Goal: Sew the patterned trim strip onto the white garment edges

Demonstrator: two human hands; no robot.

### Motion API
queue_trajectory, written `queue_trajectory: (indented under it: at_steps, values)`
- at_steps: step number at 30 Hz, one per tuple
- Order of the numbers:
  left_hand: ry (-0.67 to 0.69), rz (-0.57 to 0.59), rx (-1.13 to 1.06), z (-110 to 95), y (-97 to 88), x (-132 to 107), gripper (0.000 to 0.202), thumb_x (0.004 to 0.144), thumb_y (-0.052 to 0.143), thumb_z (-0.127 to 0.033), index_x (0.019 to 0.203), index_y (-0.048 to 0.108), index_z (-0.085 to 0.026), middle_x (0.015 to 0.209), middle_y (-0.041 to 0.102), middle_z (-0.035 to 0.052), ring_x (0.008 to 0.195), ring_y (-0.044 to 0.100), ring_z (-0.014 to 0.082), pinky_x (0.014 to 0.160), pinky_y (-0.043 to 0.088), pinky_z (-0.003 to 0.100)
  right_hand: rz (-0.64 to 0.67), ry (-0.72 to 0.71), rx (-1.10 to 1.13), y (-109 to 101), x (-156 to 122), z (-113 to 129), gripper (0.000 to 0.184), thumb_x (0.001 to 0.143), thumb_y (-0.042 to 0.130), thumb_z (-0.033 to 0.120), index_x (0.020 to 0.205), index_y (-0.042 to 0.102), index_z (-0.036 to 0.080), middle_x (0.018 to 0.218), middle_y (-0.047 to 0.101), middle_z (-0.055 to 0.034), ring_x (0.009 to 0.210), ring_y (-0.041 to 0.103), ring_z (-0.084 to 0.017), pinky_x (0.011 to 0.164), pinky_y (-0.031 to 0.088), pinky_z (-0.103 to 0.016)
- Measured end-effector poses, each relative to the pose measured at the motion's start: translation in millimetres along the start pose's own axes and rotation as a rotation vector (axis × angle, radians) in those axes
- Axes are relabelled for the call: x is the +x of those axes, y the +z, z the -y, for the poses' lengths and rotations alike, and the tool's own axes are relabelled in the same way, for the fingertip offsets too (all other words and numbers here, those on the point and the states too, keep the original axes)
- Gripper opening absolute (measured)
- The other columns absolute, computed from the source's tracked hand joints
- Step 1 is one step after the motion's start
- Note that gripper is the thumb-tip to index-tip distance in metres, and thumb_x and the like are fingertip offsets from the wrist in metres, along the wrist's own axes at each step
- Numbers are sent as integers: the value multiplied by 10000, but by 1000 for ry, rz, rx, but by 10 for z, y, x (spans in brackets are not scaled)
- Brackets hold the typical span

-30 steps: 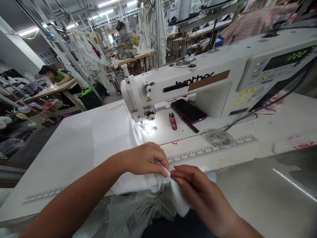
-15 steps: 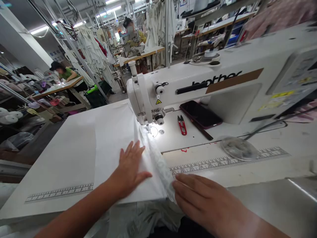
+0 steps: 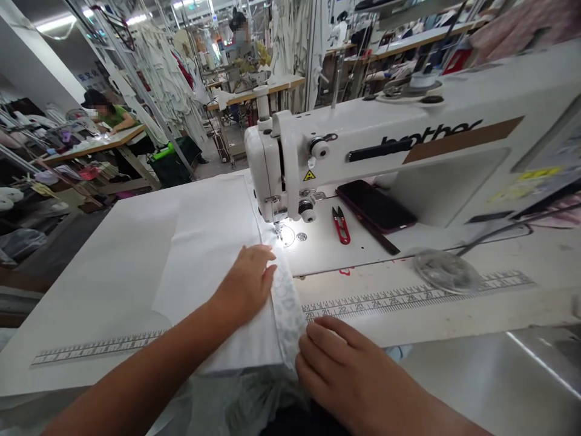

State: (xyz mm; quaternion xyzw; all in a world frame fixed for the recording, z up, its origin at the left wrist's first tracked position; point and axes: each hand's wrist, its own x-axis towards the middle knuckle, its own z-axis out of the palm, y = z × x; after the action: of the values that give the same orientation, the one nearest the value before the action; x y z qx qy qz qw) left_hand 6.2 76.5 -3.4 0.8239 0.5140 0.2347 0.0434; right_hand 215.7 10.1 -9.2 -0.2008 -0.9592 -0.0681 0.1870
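A white sewing machine stands on the table, its lit needle and presser foot over the edge of a white fabric panel. Along that edge runs a strip of patterned white lace. My left hand rests on the panel just in front of the presser foot, fingers slightly bent and thumb apart, near the lace. Closer to the table's front edge, my right hand has its fingers closed on the lower end of the lace; its fingertips partly hide the grip. Loose fabric hangs below the front edge.
Red thread snips and a dark phone lie under the machine arm. A clear round dish sits by the printed ruler. Two people work at other machines behind, near hanging white garments.
My left hand has moved forward toward the presser foot, its spread fingers drawing together. My right hand has shifted slightly left with the lace, which now lies flatter. The view has shifted a little.
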Motion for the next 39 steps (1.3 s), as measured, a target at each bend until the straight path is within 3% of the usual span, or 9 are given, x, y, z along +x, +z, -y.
queue_trajectory:
  at_steps: [3, 7, 13, 19, 24, 28, 33, 39]
  values:
    - [16, 89, -17, -194, 71, 108, 164, 935, 436, -210, 1066, 513, -148, 1265, 571, 148, 1242, 497, 253, 1079, 353, 562, 27, -1, 27, -38, -67, -38, 161, 857, 531, 244, 950, 648, 182, 933, 675, -54, 955, 521, -238, 1006, 367, -412]
    - [22, 168, 43, -148, 96, 29, 218, 936, 479, -261, 1127, 475, -156, 1357, 498, 165, 1339, 400, 289, 1075, 325, 612, 17, 26, 103, -9, -196, -94, 185, 886, 484, 195, 977, 645, 185, 942, 675, -59, 980, 522, -247, 1030, 344, -442]
    - [24, 123, 71, -262, 62, -84, 213, 933, 473, -233, 1126, 485, -144, 1325, 518, 167, 1333, 408, 294, 1098, 316, 592, 0, 14, 163, -21, -198, -135, 232, 907, 448, 128, 975, 658, 200, 884, 677, -44, 977, 550, -230, 1014, 383, -402]
    - [128, 199, 83, -404, 69, -171, 466, 919, 520, -439, 1249, 465, -114, 1374, 499, 186, 1344, 399, 325, 1095, 318, 609, 67, -15, 131, -31, -182, -133, 169, 895, 525, 175, 1004, 653, 164, 1043, 673, -66, 1039, 537, -247, 1066, 341, -421]
    - [145, 122, 150, -416, 149, -355, 432, 952, 464, -368, 1266, 486, -73, 1355, 530, 206, 1316, 445, 328, 1062, 387, 572, 49, 53, 238, 6, -281, -134, 163, 913, 528, 207, 1020, 652, 210, 1037, 678, -47, 1071, 540, -231, 1036, 379, -426]
    - [145, 118, 178, -463, 148, -403, 424, 954, 448, -344, 1274, 499, -70, 1357, 538, 192, 1292, 473, 339, 1042, 393, 604, -12, 107, 245, 54, -374, -139, 187, 950, 508, 228, 1076, 646, 222, 1122, 673, -26, 1115, 531, -222, 1017, 376, -416]
    - [191, 149, 139, -368, 96, -330, 441, 938, 471, -341, 1279, 498, -63, 1374, 520, 196, 1303, 456, 350, 1034, 387, 628, -46, 51, 146, 60, -416, -212, 266, 976, 455, 178, 1187, 615, 204, 1225, 649, 10, 1146, 527, -207, 1032, 328, -403]
    - [236, 131, 116, -180, 44, -155, 397, 913, 531, -333, 1218, 527, -79, 1321, 561, 204, 1265, 491, 351, 1035, 365, 653, 75, 87, 187, 83, -325, -341, 254, 955, 521, 230, 1196, 596, 204, 1324, 588, -2, 1218, 490, -217, 1077, 300, -431]
